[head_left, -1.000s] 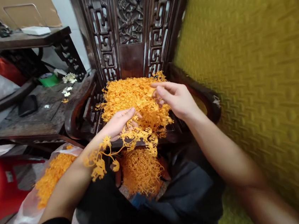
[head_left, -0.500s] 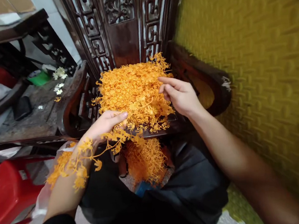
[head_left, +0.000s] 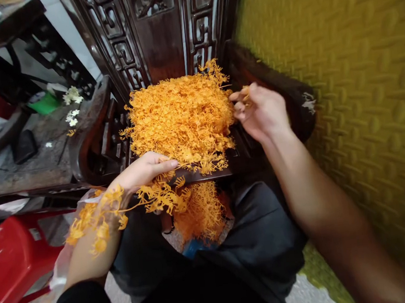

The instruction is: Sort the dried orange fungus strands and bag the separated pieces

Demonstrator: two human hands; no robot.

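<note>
A large heap of orange flower-like pieces [head_left: 180,117] covers the seat of a dark carved wooden chair. At the heap's front left, my left hand [head_left: 148,169] is closed round orange sprigs [head_left: 162,196], whose branches trail down over my left forearm. My right hand [head_left: 261,109] is raised just beyond the heap's right side, its fingers curled round a small orange piece [head_left: 246,96]. Below the seat edge, between my legs, more orange stringy material [head_left: 203,211] fills a container that is mostly hidden.
The carved chair back [head_left: 164,44] rises behind the heap, with armrests on both sides. A neighbouring seat at left holds a green roll [head_left: 43,103], a black case [head_left: 24,147] and white flowers [head_left: 72,118]. A red stool [head_left: 8,263] stands lower left; a yellow textured mat [head_left: 354,82] hangs at right.
My right hand has moved right, away from the heap, and turned, with an orange piece now visible in its fingers. My left hand keeps its hold on the sprigs. The view has shifted slightly.
</note>
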